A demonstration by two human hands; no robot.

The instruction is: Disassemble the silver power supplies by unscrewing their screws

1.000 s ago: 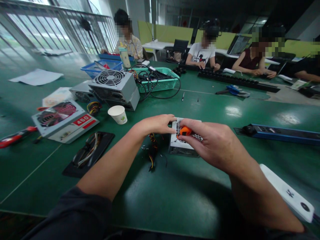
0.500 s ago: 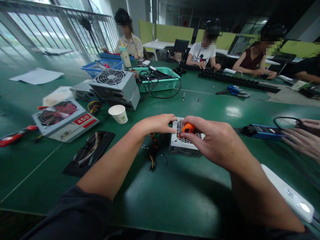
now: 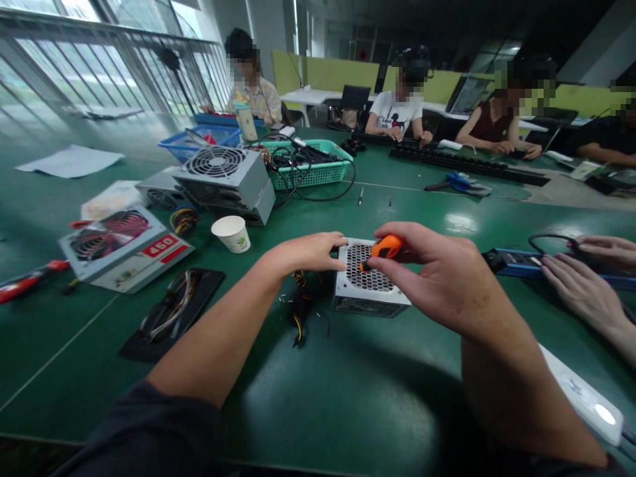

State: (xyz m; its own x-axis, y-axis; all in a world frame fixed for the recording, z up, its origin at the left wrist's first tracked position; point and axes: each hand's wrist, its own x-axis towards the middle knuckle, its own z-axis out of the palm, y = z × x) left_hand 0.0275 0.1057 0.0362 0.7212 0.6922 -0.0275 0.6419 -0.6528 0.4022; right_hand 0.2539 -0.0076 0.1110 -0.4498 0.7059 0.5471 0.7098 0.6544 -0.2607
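A grey metal computer power supply with a honeycomb vent on top sits on the green table in front of me. My left hand grips its left side, thumb near the front corner and fingers at the back. Over the vent, my right hand pinches an orange and black screwdriver between thumb and fingers. Whether its tip touches the case cannot be made out. Left of the case lies a bundle of yellow, red and black cables, with tiny loose screws beside it.
A paper cup, a power supply marked 450 and stacked power supplies stand left. Behind is a green basket of cables. A co-worker's hands are at the right, near a white power strip.
The screwdriver in my right hand has shifted right and slightly up, showing more of the vent. My left hand stays on the power supply. The view has tilted slightly.
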